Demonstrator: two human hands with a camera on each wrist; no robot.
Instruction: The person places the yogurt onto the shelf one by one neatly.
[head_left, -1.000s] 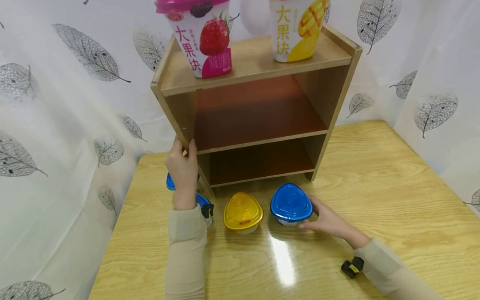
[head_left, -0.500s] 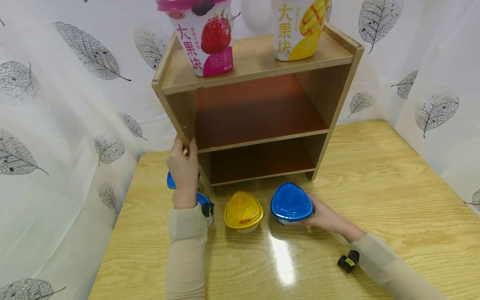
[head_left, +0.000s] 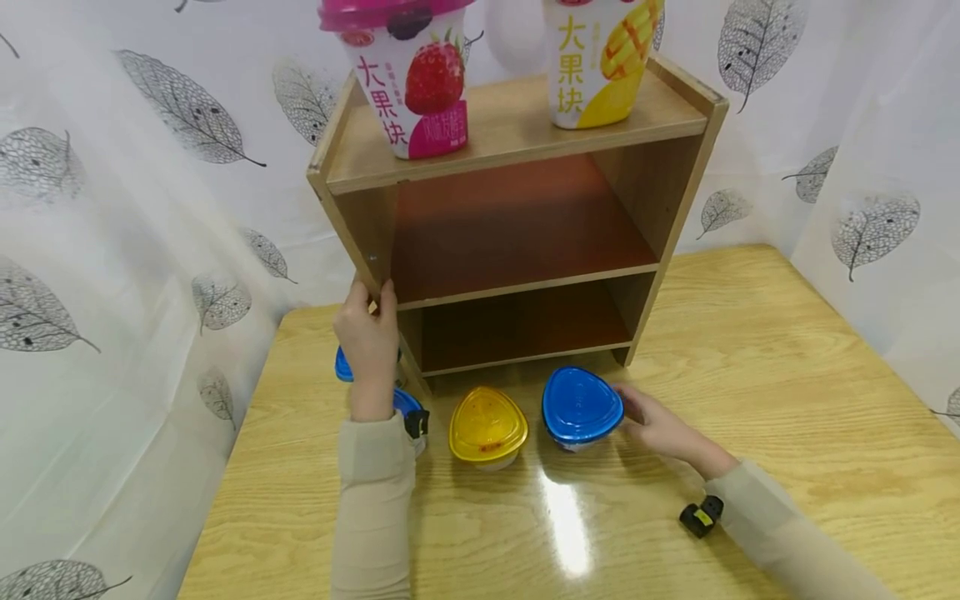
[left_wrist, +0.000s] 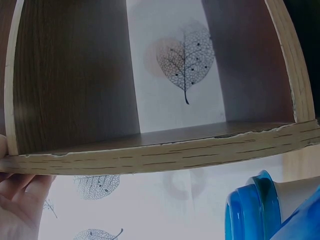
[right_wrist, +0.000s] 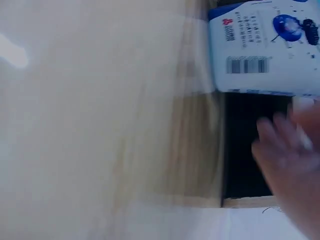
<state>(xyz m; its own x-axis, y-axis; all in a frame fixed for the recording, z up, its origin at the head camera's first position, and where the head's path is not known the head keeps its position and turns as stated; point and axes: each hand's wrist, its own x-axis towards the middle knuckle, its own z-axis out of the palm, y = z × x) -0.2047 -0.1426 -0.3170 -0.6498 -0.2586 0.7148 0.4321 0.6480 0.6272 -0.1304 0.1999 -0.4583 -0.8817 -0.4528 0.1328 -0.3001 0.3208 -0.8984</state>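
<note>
Just right of the white, blue-lidded triangular cup (head_left: 582,406), the right hand (head_left: 663,427) has fingers apart; left hand (head_left: 370,342) pinches the brown wooden shelf (head_left: 517,242) (hold it steady!).

Wood-grain table (head_left: 780,350), yellow-lidded tub (head_left: 487,425), blue-lidded tubs (head_left: 581,404), shelf unit (head_left: 521,233) topped with two printed cups (head_left: 420,92)
</note>
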